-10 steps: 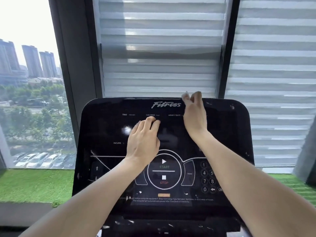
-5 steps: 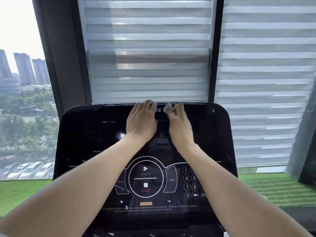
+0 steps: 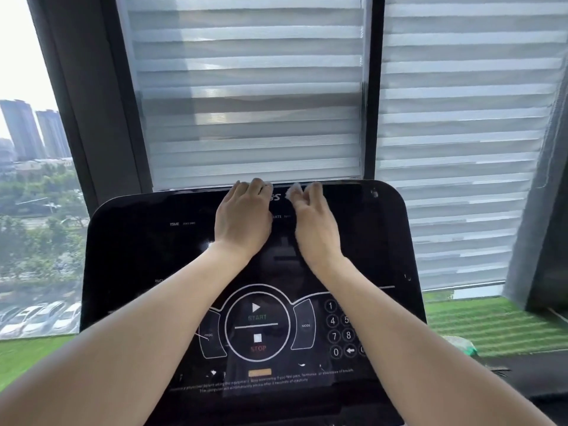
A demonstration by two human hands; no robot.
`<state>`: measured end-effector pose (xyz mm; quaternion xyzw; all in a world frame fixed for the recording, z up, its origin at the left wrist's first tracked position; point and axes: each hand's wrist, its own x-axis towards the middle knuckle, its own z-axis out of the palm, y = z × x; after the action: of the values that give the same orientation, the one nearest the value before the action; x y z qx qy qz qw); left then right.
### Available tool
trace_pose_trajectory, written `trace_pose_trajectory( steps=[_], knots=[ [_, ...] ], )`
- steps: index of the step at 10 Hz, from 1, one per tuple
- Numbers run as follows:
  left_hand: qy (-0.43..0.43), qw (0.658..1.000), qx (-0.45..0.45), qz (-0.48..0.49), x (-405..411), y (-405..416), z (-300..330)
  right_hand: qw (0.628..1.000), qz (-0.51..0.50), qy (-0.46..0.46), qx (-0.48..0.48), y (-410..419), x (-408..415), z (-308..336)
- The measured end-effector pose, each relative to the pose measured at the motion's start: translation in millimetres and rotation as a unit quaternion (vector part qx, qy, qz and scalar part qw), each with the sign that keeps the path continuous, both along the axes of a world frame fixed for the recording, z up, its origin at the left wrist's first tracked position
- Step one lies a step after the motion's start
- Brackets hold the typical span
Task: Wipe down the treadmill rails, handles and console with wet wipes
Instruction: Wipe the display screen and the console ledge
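Sliding both hands up and toward each other is what you have done over the last second: your left hand (image 3: pixel 242 218) was lower on the console (image 3: pixel 138 241), near the middle readouts, and your right hand (image 3: pixel 313 222) was out past the brand name toward the right. Now they sit side by side at the top edge, close but not touching, with the last letters of the brand name showing in the gap between them. I judge that the upper middle of the screen has had a pass and that you are finishing along the top rim.

Your left hand lies flat, fingers straight and together, fingertips reaching the top rim. A sliver of white shows past those fingertips, but I cannot tell whether a wipe lies under that palm.

Your right hand is more bunched: its fingers curl over a small wad of white wipe (image 3: pixel 296 188), which peeks out at the fingertips and presses against the top edge.

The lower panel, with the start and stop ring (image 3: pixel 257 325) and the number keypad (image 3: pixel 339 329), lies under your forearms, and I would guess it needs wiping. Rails and handles are out of view. Behind the console hang the window blinds (image 3: pixel 246 87).
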<state>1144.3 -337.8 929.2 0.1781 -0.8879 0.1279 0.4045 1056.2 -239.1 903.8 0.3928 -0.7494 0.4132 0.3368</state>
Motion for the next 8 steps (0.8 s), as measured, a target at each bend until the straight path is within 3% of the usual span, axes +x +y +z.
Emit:
trace_pose_trajectory(
  steps=[1, 2, 3, 4, 5, 6, 8],
  knots=[
    [0.003, 1.000, 0.011, 0.004, -1, 1, -1, 0.992, -0.024, 0.099, 0.070, 4, 4, 6],
    [0.009, 1.000, 0.020, 0.006, -1, 2, -1, 0.998, -0.052, 0.003, 0.032, 30, -31, 2],
    [0.013, 1.000, 0.024, 0.000, -2, 4, -3, 0.982, -0.121, -0.120, -0.081, 61, -60, 3],
    [0.014, 1.000, 0.028, 0.003, -2, 4, -3, 0.985, -0.124, -0.109, -0.059, 48, -46, 5],
    [0.009, 0.999, 0.031, 0.007, -3, 6, -3, 0.998, -0.055, 0.009, 0.031, 32, -18, 2],
    [0.002, 0.999, 0.038, 0.013, -3, 7, -2, 0.994, -0.053, 0.071, 0.070, 37, -18, 10],
    [0.007, 0.997, 0.069, 0.023, -5, 15, -2, 0.990, -0.137, -0.011, -0.010, 71, -65, 7]
  ],
)
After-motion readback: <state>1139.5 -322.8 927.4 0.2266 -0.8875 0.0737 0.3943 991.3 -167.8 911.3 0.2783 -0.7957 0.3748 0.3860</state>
